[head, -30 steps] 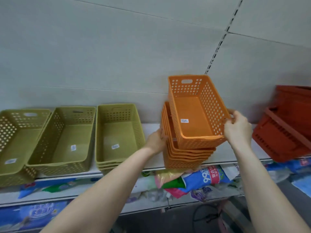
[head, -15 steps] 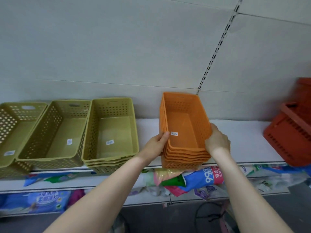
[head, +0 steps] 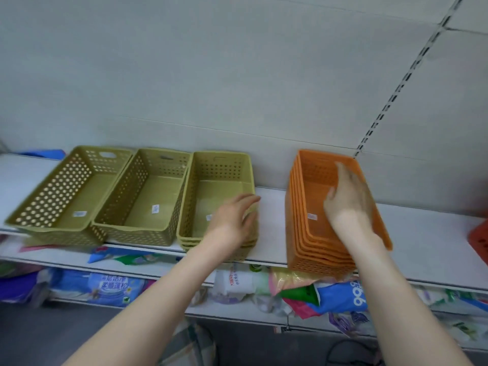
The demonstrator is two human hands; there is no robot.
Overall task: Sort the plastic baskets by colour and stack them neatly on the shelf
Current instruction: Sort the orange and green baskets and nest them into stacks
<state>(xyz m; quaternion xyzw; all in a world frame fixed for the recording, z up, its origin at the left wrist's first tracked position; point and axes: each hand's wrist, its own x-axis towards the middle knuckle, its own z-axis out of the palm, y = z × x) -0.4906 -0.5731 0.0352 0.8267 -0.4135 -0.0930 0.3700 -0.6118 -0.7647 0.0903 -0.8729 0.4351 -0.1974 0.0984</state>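
Observation:
A stack of several orange baskets (head: 311, 244) stands on the white shelf (head: 427, 244). My right hand (head: 347, 199) is open over the top orange basket, fingers stretched into it. To the left stands a short stack of olive-green baskets (head: 211, 180); my left hand (head: 233, 220) is open at its right front corner, fingers along the rim. Further left sit a single olive basket (head: 148, 196) and another olive basket (head: 63, 194), which tilts over the shelf edge.
A red basket (head: 479, 240) pokes in at the right edge of the shelf. Below the shelf lie packaged goods in blue, green and pink wrappers (head: 343, 297). Grey wall panels with a slotted upright rail (head: 390, 99) rise behind.
The top orange basket has settled into the orange stack. My left hand has left that stack and moved left to the olive stack. My right hand has let go and opened over the orange baskets.

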